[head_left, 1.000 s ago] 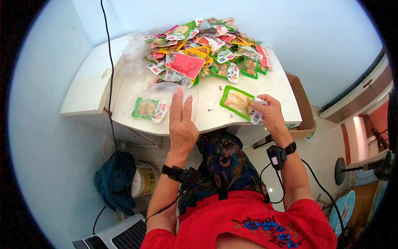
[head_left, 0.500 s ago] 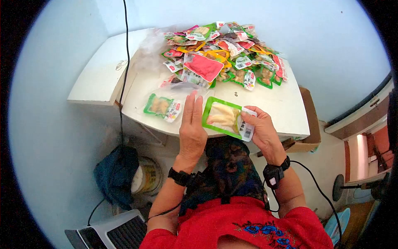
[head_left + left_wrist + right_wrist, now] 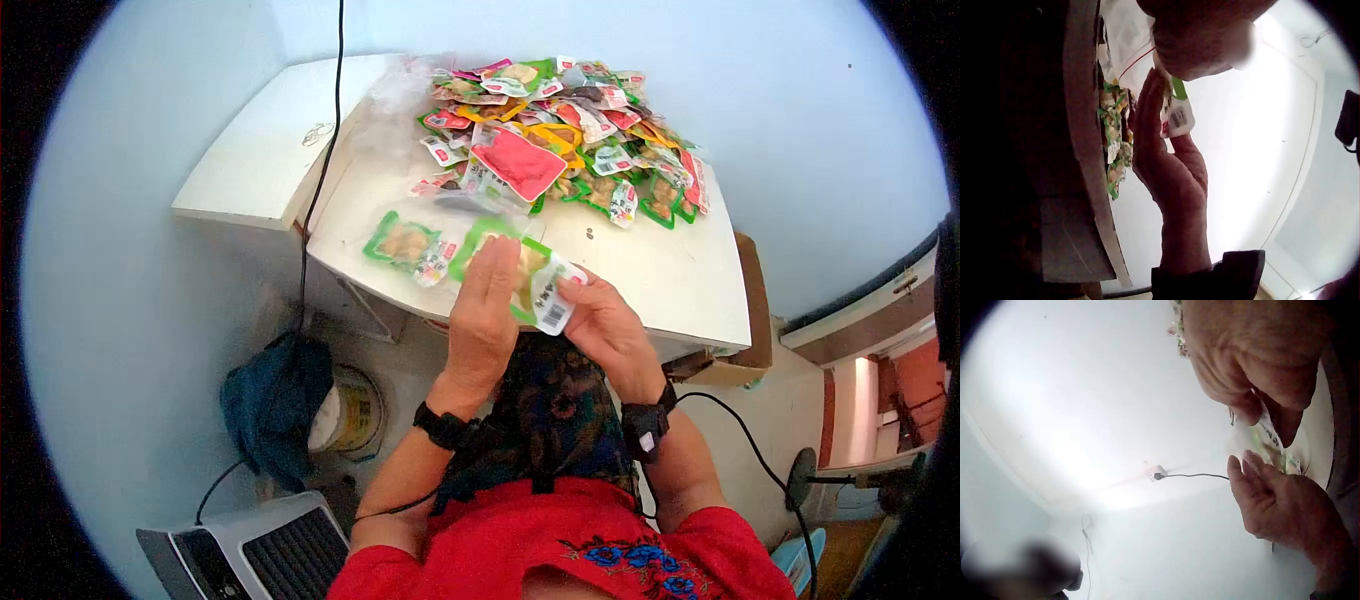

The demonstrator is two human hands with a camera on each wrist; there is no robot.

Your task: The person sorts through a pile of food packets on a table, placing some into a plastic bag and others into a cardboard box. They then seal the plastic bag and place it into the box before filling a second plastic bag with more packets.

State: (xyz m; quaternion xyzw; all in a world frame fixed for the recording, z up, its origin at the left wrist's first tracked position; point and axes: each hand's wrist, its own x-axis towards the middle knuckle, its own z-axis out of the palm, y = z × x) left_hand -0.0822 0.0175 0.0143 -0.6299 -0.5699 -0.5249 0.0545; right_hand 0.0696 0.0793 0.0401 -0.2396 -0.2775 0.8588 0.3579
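Observation:
My right hand point(image 3: 605, 325) pinches the white printed end of a green-edged food packet point(image 3: 552, 300) between thumb and fingers. Pale pieces show through the packet's window. Across its far part lies my left hand point(image 3: 483, 318), fingers straight and side by side, hiding some of it. Just left of them, a clear plastic bag point(image 3: 385, 268) on the table has a second green-edged packet point(image 3: 403, 243) in it, with light brown pieces. In the right wrist view the left hand point(image 3: 1288, 503) faces the right hand point(image 3: 1260, 356) close by, the packet between them.
A large heap of mixed food packets point(image 3: 560, 135) covers the back of the white table point(image 3: 660, 275), a red one point(image 3: 518, 160) on top. More clear plastic bags point(image 3: 405, 100) lie left of it. A cardboard box point(image 3: 755, 310) stands right of the table. A black cable point(image 3: 325, 180) hangs at the left.
My right hand has carried the green-edged packet leftward, from apart from the left hand to under its fingers and over the bag. The left hand keeps its straight fingers. The head view has shifted.

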